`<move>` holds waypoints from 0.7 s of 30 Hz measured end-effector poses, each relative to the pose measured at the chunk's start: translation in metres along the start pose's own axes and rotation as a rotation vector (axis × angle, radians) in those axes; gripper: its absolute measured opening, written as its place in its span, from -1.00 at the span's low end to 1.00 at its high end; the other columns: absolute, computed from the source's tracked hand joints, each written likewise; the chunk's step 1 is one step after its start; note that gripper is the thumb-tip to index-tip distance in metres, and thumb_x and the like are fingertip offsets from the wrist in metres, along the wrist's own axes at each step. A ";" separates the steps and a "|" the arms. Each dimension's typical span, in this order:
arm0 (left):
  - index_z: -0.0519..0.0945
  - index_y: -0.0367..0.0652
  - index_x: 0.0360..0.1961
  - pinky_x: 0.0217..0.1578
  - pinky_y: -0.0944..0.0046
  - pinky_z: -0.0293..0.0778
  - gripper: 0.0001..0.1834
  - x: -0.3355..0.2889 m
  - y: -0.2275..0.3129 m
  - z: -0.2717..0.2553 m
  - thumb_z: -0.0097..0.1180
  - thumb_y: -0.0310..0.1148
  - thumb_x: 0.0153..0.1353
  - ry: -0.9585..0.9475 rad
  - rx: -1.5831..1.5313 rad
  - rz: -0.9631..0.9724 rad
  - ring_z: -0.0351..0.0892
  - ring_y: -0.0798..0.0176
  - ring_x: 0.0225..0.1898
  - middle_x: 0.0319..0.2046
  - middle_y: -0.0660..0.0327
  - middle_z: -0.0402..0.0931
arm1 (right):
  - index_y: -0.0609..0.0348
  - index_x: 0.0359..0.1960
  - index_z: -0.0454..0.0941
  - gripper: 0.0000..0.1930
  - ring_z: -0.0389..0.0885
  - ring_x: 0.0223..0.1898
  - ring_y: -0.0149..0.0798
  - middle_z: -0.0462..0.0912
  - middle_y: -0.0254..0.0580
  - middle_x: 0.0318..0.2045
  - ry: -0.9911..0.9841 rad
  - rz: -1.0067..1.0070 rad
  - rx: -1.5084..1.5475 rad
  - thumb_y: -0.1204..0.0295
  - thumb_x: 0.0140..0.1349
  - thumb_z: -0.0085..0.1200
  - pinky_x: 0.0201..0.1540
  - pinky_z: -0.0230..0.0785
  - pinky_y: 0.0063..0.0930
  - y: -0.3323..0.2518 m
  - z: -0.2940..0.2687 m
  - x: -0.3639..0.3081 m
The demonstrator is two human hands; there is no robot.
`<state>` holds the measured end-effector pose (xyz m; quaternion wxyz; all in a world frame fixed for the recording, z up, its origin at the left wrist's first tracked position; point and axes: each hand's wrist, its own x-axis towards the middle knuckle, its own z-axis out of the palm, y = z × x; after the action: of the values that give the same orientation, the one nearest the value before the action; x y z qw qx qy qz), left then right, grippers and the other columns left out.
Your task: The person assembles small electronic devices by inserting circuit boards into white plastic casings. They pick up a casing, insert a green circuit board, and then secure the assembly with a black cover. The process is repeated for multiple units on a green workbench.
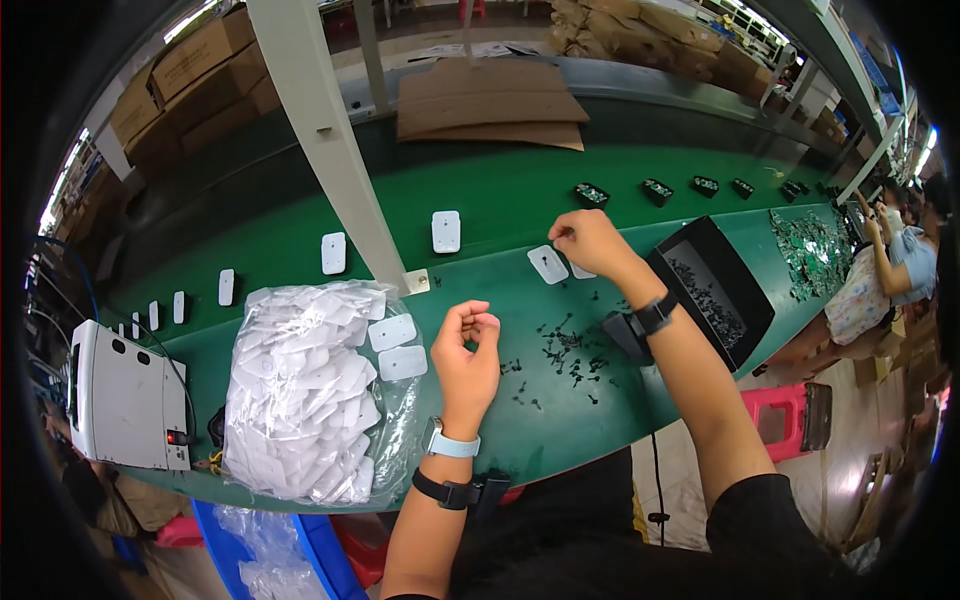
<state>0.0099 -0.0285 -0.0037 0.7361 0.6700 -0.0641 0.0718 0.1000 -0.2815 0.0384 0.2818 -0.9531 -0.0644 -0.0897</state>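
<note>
My left hand [468, 362] is curled over the green worktable, thumb against the bent fingers. Anything inside it is hidden. Beyond and to the right, my right hand [592, 246] has its fingertips pinched together; what they hold, if anything, is too small to make out. It hovers just beside a white rounded plastic cover [547, 265] lying flat, and a second white cover [582, 270] is partly hidden beneath it. Small black stemmed parts [565, 348] lie scattered between my hands. By my right forearm, a tilted black bin [742, 328] contains many more.
A clear bag [300, 390] heaped with white covers lies at left, two loose covers [402, 362] beside it. White covers [446, 231] and black housings [591, 195] line the green belt. A post [330, 140], white machine [125, 400], circuit boards [808, 250] and a co-worker [895, 265] stand around.
</note>
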 end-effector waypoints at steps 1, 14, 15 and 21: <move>0.59 -0.32 -0.07 -0.13 0.42 0.50 -0.84 -0.001 0.000 -0.004 0.19 -0.54 0.34 -0.010 0.021 -0.017 0.56 0.45 -0.25 -0.27 0.27 0.59 | 0.27 -0.37 0.72 -0.87 0.72 -0.34 0.09 0.73 0.09 -0.42 -0.011 0.007 -0.012 0.58 0.05 0.15 -0.18 0.59 -0.21 -0.014 -0.008 -0.009; 0.63 -0.30 -0.17 -0.30 0.43 0.45 -0.88 0.002 -0.006 0.001 0.21 -0.56 0.27 0.108 0.007 0.051 0.46 0.48 -0.41 -0.38 0.30 0.61 | 0.38 -0.56 0.64 -0.81 0.68 -0.37 0.27 0.65 0.29 -0.48 -0.004 0.076 -0.252 0.44 0.02 0.18 -0.17 0.58 0.04 -0.013 0.010 -0.065; 0.63 -0.30 -0.17 -0.30 0.43 0.45 -0.89 0.003 -0.008 0.000 0.21 -0.56 0.28 0.119 0.004 0.054 0.46 0.48 -0.41 -0.38 0.30 0.61 | 0.37 -0.56 0.64 -0.82 0.68 -0.37 0.27 0.65 0.29 -0.49 -0.050 0.090 -0.252 0.44 0.01 0.18 -0.18 0.57 0.04 -0.016 0.002 -0.069; 0.62 -0.32 -0.17 -0.24 0.43 0.47 -0.89 0.004 0.010 -0.014 0.20 -0.58 0.28 0.125 0.248 0.064 0.55 0.44 -0.33 -0.35 0.27 0.60 | 0.29 -0.50 0.70 -0.90 0.69 -0.47 0.04 0.66 0.08 -0.55 0.004 -0.047 0.156 0.50 -0.01 0.22 -0.31 0.55 -0.27 -0.040 -0.018 -0.066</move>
<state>0.0115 -0.0137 0.0053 0.6475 0.7477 -0.0301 0.1443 0.0261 -0.2627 0.0602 0.3531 -0.9263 -0.0928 -0.0929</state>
